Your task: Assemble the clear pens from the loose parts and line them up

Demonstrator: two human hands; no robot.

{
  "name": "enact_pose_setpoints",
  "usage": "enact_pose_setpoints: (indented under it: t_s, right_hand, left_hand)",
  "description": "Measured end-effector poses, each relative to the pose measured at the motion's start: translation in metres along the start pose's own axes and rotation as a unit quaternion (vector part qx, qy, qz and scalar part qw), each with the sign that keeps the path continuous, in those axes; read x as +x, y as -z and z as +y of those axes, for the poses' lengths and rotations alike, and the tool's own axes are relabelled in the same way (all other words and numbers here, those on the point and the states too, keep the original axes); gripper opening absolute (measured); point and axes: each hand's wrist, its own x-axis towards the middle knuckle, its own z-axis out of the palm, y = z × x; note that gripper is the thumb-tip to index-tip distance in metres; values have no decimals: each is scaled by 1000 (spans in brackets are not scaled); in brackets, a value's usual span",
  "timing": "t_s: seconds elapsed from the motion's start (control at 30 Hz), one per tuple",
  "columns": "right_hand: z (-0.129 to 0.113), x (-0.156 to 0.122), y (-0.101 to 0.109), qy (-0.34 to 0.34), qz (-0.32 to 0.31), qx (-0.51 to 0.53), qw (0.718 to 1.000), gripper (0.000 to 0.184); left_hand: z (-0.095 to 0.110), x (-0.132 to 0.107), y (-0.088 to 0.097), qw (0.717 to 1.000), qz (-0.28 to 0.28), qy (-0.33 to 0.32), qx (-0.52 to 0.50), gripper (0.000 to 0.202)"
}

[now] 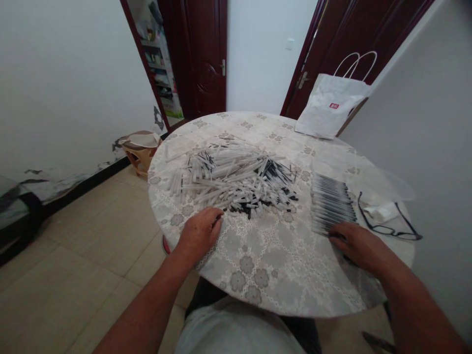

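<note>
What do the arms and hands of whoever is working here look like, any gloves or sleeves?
They're human: the left hand and right hand are ungloved, and both forearms are bare, with no sleeves, cables or watch visible. A pale top and dark trousers show below.

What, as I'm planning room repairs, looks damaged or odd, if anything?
The white wall at left looks damaged: dark, ragged patches show low down, where its surface seems peeled. The pale tubes lie jumbled, unlike the neat row of pen-like sticks.
</note>
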Motion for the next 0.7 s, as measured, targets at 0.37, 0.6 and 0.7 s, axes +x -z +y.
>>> enact_pose_setpoints:
  t_s: [0.37, 0.6, 0.7]
  right_hand:
    - [-15, 2, -2, -5, 61, 0, 998, 23]
    - [-83, 16, 23, 69, 99, 24, 992, 24]
    - [-118, 32, 32, 107, 90, 41, 989, 21]
  left_hand:
    - [-3, 15, -5, 996, 39, 28, 76, 23]
    - [9, 19, -5, 996, 17, 19, 91, 21]
    - [14, 22, -5, 994, 5, 30, 102, 21]
